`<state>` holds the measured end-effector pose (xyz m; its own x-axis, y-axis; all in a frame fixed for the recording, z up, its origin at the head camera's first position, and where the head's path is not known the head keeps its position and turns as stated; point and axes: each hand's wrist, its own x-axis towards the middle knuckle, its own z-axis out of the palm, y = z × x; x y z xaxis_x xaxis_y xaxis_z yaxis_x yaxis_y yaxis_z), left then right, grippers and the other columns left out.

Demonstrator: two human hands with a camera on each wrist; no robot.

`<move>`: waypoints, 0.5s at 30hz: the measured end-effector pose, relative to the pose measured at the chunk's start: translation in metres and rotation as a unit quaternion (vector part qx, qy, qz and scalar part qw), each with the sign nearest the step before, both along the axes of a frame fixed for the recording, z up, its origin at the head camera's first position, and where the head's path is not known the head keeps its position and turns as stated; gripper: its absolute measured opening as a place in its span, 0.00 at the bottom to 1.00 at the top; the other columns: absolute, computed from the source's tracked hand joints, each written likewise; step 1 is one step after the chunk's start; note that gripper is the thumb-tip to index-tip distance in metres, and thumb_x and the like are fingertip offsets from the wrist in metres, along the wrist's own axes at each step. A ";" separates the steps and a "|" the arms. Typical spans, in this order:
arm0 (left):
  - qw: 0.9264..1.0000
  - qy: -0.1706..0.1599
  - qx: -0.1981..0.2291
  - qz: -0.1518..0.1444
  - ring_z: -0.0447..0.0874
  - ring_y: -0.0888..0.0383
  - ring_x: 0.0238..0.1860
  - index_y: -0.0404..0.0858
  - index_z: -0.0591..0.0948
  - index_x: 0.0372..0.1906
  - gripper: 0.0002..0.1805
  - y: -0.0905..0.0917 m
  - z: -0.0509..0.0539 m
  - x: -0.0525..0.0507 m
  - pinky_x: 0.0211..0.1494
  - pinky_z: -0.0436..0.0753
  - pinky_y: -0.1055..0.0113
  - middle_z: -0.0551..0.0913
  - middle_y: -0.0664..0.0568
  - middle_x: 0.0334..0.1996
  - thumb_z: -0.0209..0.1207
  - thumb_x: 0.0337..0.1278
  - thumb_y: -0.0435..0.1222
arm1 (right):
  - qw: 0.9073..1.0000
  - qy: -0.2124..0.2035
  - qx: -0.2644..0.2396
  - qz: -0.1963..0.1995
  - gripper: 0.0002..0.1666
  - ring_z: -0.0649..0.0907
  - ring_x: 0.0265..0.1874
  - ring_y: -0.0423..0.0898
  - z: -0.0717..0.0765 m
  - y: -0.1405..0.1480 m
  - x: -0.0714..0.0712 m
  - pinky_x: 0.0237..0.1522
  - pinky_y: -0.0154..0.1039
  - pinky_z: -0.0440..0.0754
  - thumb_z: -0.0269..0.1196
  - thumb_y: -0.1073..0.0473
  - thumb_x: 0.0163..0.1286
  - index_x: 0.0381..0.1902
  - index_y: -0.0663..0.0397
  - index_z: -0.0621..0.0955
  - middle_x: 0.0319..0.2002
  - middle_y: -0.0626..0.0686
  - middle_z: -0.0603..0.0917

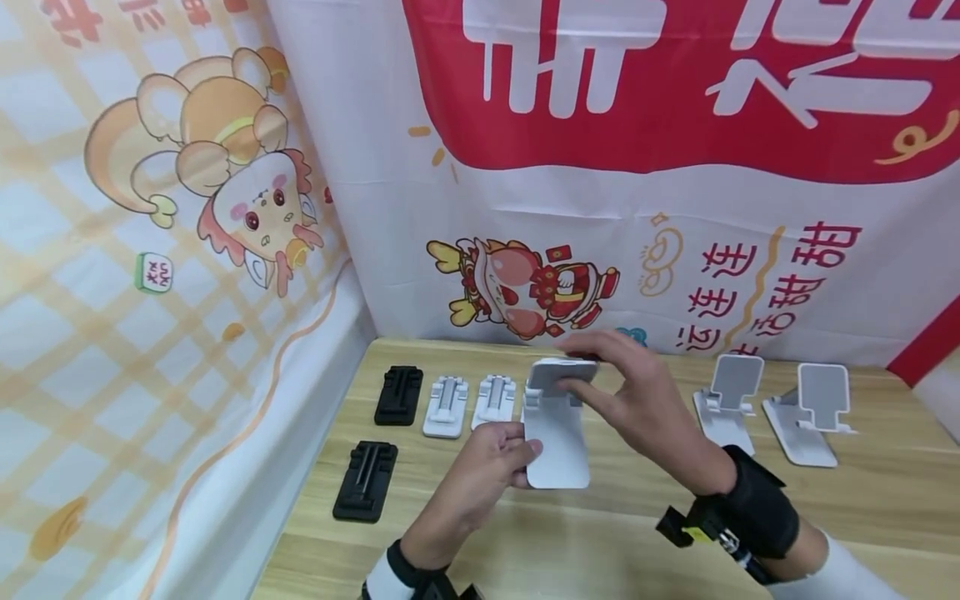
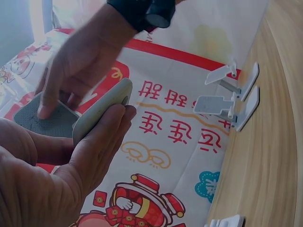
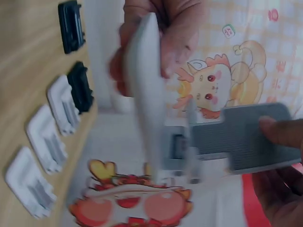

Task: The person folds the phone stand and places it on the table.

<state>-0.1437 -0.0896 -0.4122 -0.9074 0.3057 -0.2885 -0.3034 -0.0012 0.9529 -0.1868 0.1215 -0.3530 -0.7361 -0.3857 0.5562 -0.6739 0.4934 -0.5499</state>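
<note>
A white folding stand [image 1: 558, 454] is held up over the table between both hands. My left hand [image 1: 491, 462] grips the edge of its flat base, thumb on the face. With thumb and fingers, my right hand [image 1: 637, 400] pinches the stand's grey-padded upper plate [image 1: 555, 372]. From the right wrist view, the plate [image 3: 258, 137] extends at an angle from the base [image 3: 144, 90], joined by a hinged arm. Part of the base is covered by the left fingers in the left wrist view.
Two folded black stands [image 1: 399, 395] [image 1: 365, 481] lie at the table's left, beside folded white ones [image 1: 446, 407] [image 1: 493, 400]. Two unfolded white stands [image 1: 731, 400] [image 1: 806, 417] stand at the right rear. A printed cloth [image 1: 390, 208] hangs behind the table [image 1: 600, 542].
</note>
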 end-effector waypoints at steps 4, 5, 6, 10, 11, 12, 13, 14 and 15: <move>1.000 0.002 -0.006 0.008 0.90 0.51 0.51 0.26 0.75 0.65 0.20 0.000 -0.002 -0.001 0.48 0.90 0.63 0.87 0.39 0.54 0.53 0.76 0.33 | 0.993 0.110 0.042 -0.012 0.23 0.80 0.45 0.41 0.013 -0.002 0.005 0.47 0.29 0.82 0.79 0.70 0.51 0.45 0.49 0.89 0.44 0.45 0.85; 1.000 0.002 -0.007 0.009 0.90 0.51 0.50 0.26 0.75 0.65 0.20 0.000 -0.003 -0.002 0.48 0.90 0.63 0.88 0.39 0.54 0.53 0.76 0.33 | 0.991 0.123 0.052 -0.013 0.21 0.79 0.43 0.40 0.016 -0.003 0.007 0.44 0.27 0.82 0.79 0.71 0.50 0.42 0.49 0.89 0.41 0.45 0.85; 1.000 0.001 -0.009 0.010 0.90 0.51 0.50 0.26 0.75 0.65 0.20 0.000 -0.003 -0.002 0.48 0.90 0.63 0.88 0.40 0.53 0.53 0.76 0.33 | 0.989 0.131 0.060 -0.012 0.21 0.78 0.41 0.39 0.018 -0.004 0.008 0.40 0.27 0.81 0.80 0.72 0.49 0.40 0.50 0.89 0.38 0.44 0.84; 1.000 0.005 -0.008 0.015 0.90 0.51 0.51 0.27 0.75 0.65 0.20 0.000 -0.004 -0.002 0.48 0.90 0.63 0.88 0.40 0.53 0.53 0.76 0.33 | 0.987 0.142 0.079 -0.016 0.19 0.76 0.35 0.38 0.023 -0.006 0.014 0.33 0.29 0.81 0.80 0.73 0.48 0.37 0.51 0.90 0.32 0.44 0.81; 1.000 0.006 -0.008 0.016 0.90 0.51 0.50 0.27 0.75 0.65 0.20 0.000 -0.004 -0.001 0.48 0.90 0.63 0.88 0.40 0.53 0.53 0.76 0.33 | 0.986 0.144 0.081 -0.018 0.18 0.76 0.34 0.38 0.024 -0.006 0.015 0.32 0.29 0.80 0.80 0.73 0.48 0.37 0.52 0.90 0.32 0.45 0.81; 1.000 0.008 -0.008 0.016 0.90 0.51 0.50 0.26 0.75 0.65 0.20 0.000 -0.004 -0.001 0.48 0.90 0.64 0.88 0.40 0.53 0.53 0.76 0.33 | 0.986 0.144 0.083 -0.019 0.18 0.76 0.33 0.38 0.024 -0.007 0.016 0.31 0.29 0.81 0.80 0.73 0.47 0.36 0.52 0.90 0.31 0.45 0.81; 1.000 0.009 -0.007 0.016 0.90 0.51 0.50 0.26 0.75 0.64 0.19 -0.001 -0.004 -0.001 0.47 0.90 0.64 0.88 0.39 0.53 0.53 0.76 0.33 | 0.985 0.148 0.084 -0.020 0.18 0.76 0.32 0.38 0.025 -0.008 0.017 0.30 0.29 0.80 0.80 0.73 0.47 0.36 0.52 0.91 0.30 0.45 0.81; 1.000 0.010 -0.006 0.015 0.90 0.52 0.50 0.26 0.75 0.64 0.19 -0.001 -0.004 -0.001 0.47 0.90 0.64 0.88 0.39 0.53 0.53 0.76 0.33 | 0.984 0.152 0.087 -0.022 0.18 0.76 0.31 0.38 0.025 -0.009 0.018 0.30 0.29 0.81 0.80 0.73 0.47 0.36 0.53 0.91 0.30 0.45 0.81; 1.000 0.011 -0.006 0.014 0.91 0.52 0.49 0.26 0.75 0.64 0.19 -0.002 -0.004 -0.001 0.46 0.90 0.65 0.88 0.39 0.52 0.53 0.76 0.33 | 0.983 0.158 0.090 -0.023 0.17 0.76 0.31 0.38 0.025 -0.009 0.019 0.30 0.29 0.81 0.81 0.72 0.47 0.36 0.53 0.91 0.29 0.45 0.81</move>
